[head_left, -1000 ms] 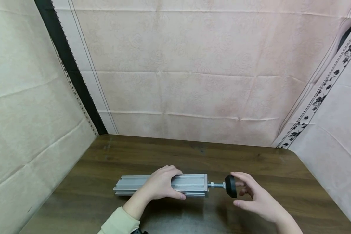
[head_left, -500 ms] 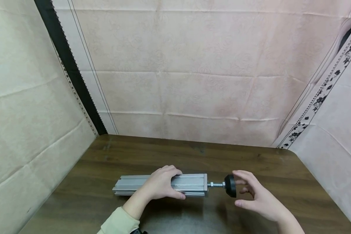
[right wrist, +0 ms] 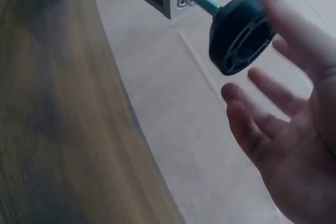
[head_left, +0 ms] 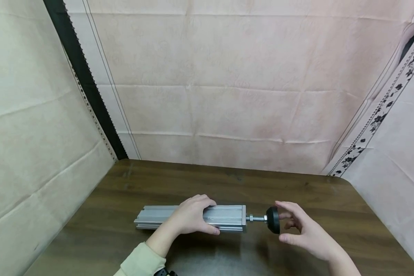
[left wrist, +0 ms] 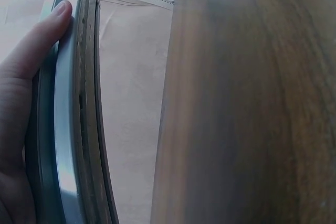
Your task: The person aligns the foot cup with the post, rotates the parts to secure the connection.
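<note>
An aluminium profile is held level above the table, its shadow below it. My left hand grips it around the middle, with the thumb along the near side. In the left wrist view, the thumb presses on the grooved face of the profile. A threaded stud with nuts sticks out of the right end plate and carries a black levelling foot. Beside that foot is my right hand, fingers loosely bent and spread. Whether a fingertip touches the foot's rim, I cannot tell.
The brown wood-grain table lies under both hands. Pale creased cloth hangs behind it and at both sides. A black strip runs down the left corner, and a flower-patterned border the right one.
The right hand has shifted slightly rightward, its thumb a little farther from the levelling foot's underside. The left hand and the profile stay almost where they were.
</note>
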`<state>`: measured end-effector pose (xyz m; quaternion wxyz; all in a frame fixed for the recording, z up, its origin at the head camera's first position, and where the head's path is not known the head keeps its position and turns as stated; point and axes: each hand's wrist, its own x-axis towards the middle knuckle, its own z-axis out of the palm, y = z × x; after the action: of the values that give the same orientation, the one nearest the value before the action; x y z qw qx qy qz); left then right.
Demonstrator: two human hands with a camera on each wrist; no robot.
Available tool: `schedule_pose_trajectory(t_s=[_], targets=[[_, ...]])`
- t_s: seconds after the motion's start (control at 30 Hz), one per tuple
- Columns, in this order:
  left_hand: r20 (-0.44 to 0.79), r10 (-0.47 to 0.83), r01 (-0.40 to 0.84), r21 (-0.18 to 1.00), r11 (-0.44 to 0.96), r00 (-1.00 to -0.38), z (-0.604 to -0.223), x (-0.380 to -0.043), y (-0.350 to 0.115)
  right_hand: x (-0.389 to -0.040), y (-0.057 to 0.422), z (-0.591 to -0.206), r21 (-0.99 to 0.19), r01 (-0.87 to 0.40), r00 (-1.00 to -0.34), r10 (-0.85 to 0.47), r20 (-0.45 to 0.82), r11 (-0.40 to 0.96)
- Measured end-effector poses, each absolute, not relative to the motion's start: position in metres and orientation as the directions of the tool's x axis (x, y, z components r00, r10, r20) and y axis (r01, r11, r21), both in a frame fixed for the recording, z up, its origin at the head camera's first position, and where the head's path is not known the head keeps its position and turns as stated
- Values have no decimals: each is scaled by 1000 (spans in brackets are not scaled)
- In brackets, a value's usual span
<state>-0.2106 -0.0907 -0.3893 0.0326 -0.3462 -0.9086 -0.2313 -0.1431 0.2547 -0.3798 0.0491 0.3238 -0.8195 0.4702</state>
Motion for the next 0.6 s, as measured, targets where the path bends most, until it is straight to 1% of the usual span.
schedule_pose_trajectory(t_s=[0.07, 0.1, 0.3, 0.37, 0.53, 0.6], targets=[[225, 612, 645, 395, 654, -758, -391, -210, -91, -143, 255, -381, -736, -593, -766, -511, 390, 326], [227, 611, 645, 395, 654, -758, -391, -210, -91, -143, 254, -381, -741, -587, -769, -512, 383, 326], [218, 605, 636, 397, 662, -766, -392, -210, -91, -143, 250, -383, -738, -537, -822, -450, 349, 409], [217, 607, 637, 398, 661, -765, -393, -210, -90, -144, 250, -384, -744, -535, -826, -436, 358, 402], [234, 617, 654, 387, 650, -751, -393, -209, -90, -145, 251, -387, -765, -574, -780, -479, 404, 290], [243, 616, 658, 380, 650, -749, -392, -208, -90, -146, 251, -388, -754, -607, -744, -512, 429, 250]])
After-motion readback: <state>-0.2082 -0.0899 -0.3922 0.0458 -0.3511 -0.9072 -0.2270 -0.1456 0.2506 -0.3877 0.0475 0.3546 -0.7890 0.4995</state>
